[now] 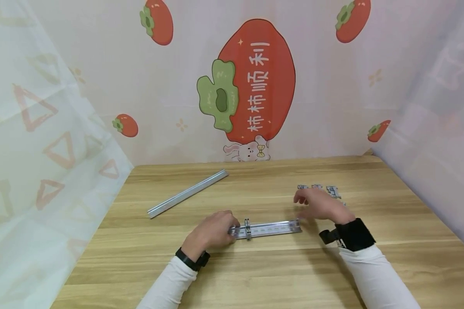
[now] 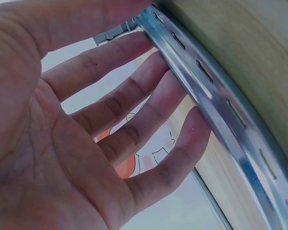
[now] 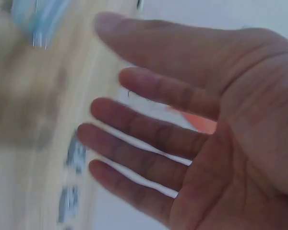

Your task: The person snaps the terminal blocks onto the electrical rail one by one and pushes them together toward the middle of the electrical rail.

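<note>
A slotted metal mounting rail (image 1: 274, 229) lies on the wooden table, with a small grey clip-on block (image 1: 248, 230) sitting across it near its left part. My left hand (image 1: 215, 229) grips the rail's left end; in the left wrist view its fingertips press along one edge of the slotted rail (image 2: 221, 110), and the thumb tip is out of frame. My right hand (image 1: 320, 204) hovers beyond the rail's right end, fingers apart and holding nothing. Close by are several small grey blocks (image 1: 333, 191), partly hidden by that hand; the right wrist view shows blurred grey blocks (image 3: 68, 203) past the fingertips.
A second metal rail (image 1: 187, 194) lies slanted at the back left of the table (image 1: 255, 279). A printed cloth (image 1: 325, 120) hangs behind the table's back edge, and more cloth (image 1: 54, 128) stands along the left side.
</note>
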Demonstrator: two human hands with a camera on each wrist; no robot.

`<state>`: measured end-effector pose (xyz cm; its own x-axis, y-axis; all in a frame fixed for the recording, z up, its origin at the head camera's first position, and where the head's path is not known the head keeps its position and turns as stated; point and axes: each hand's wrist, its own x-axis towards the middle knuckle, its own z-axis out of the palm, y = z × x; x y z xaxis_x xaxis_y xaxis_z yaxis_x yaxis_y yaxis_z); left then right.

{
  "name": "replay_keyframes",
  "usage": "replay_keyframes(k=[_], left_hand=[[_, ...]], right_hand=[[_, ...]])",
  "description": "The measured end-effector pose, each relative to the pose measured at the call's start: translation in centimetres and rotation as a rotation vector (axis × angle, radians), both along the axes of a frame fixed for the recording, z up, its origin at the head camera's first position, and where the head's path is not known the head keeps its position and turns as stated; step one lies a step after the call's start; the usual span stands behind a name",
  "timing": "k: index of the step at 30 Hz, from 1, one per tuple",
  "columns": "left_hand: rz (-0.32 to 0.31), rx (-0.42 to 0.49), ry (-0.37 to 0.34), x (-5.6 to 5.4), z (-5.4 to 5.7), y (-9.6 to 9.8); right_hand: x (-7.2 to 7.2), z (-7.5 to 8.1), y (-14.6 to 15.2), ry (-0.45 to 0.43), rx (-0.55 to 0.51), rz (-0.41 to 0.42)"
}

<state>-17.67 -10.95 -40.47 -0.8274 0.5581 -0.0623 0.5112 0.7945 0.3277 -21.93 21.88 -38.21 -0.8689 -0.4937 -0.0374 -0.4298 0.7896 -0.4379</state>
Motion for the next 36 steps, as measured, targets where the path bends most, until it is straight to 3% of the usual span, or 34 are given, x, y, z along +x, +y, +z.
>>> replay_keyframes(k=[5, 14, 27, 36], left_hand=[[-0.014, 0.006, 0.014, 0.0, 0.0, -0.1], [-0.018, -0.001, 0.022, 0.0, -0.1, -0.1], [-0.021, 0.003, 0.025, 0.1, 0.2, -0.1], [-0.012, 0.006, 0.019, 0.2, 0.1, -0.1]], right_hand=[[-0.2, 0.5, 2.6, -0.015, 0.070, -0.083], [-0.5, 0.5, 5.6, -0.140, 0.124, -0.221], [-1.0, -0.2, 6.4, -0.135, 0.146, -0.217], [-1.0, -0.4, 6.6, -0.127, 0.140, -0.285]])
